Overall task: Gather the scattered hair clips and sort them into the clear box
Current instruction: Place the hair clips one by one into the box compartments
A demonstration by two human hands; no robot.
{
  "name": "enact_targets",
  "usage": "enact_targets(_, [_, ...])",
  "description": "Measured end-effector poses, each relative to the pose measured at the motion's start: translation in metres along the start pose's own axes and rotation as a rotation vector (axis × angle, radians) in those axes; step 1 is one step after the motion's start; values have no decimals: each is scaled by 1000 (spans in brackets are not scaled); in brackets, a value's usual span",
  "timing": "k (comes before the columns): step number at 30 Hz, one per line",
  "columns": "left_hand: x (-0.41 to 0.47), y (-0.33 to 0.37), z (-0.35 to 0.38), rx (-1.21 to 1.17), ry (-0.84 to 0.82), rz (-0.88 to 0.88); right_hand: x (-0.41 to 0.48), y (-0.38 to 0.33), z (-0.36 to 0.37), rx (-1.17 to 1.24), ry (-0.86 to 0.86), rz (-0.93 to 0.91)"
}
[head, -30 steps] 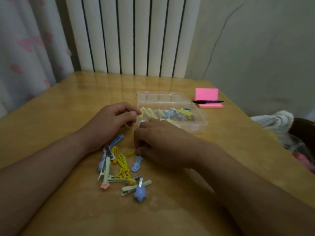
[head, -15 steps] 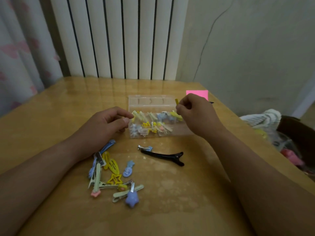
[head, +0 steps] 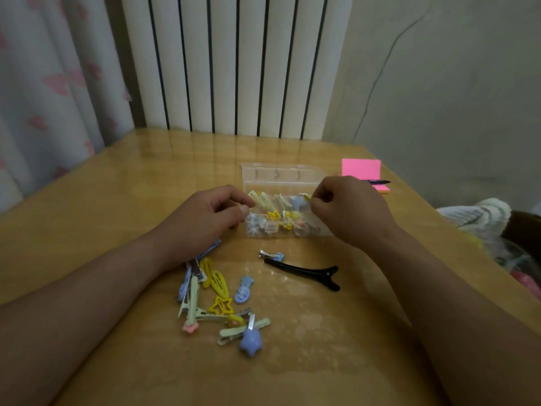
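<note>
The clear plastic box (head: 281, 183) already holds many pastel clips, and the right hand (head: 351, 212) pinches a small yellow hair clip (head: 306, 197) just over it. The left hand (head: 205, 221) curls at the box's left end; I cannot tell whether it grips. Roughly half seems done: a loose pile of pastel hair clips (head: 216, 297), a long black clip (head: 304, 273) and a small blue clip (head: 272, 254) lie outside the box.

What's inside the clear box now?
The clear box holds jumbled pastel hair clips: yellow, green, blue. The right hand, pinching a yellow clip, covers its right end; contents there are hidden.
</note>
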State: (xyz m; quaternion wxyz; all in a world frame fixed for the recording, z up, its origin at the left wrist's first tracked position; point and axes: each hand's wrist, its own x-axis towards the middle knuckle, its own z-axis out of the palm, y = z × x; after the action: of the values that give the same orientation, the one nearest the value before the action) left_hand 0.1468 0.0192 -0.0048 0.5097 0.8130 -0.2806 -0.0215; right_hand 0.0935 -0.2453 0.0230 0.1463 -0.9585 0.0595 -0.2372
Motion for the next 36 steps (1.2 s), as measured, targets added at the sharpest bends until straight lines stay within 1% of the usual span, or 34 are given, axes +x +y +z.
enact_targets(5, [1,0,1,-7,2,6,1,7,-3,-28,-46,37])
enact_targets(11, [1,0,0,0,-2,0,2,-3,3,40,-60,30])
enact_targets(15, [2,-1,0,3,-3,0,2,-13,10,94,-83,-6])
enact_targets(17, [2,0,0,1,-1,-1,2,-13,12,145,-67,-3])
enact_targets(21, [0,1,0,-3,7,0,0,-8,5,245,20,-3])
enact_targets(24, [0,1,1,-1,11,0,-9,-16,-1,339,37,-88])
enact_targets(29, [0,1,0,-14,8,14,-30,-45,-4,314,-170,-304])
enact_targets(33, [2,-2,-1,-35,10,19,-40,-62,-5,277,-397,-407])
enact_targets(36, [3,-3,-2,-41,13,22,-46,-71,-3,231,-522,-477])
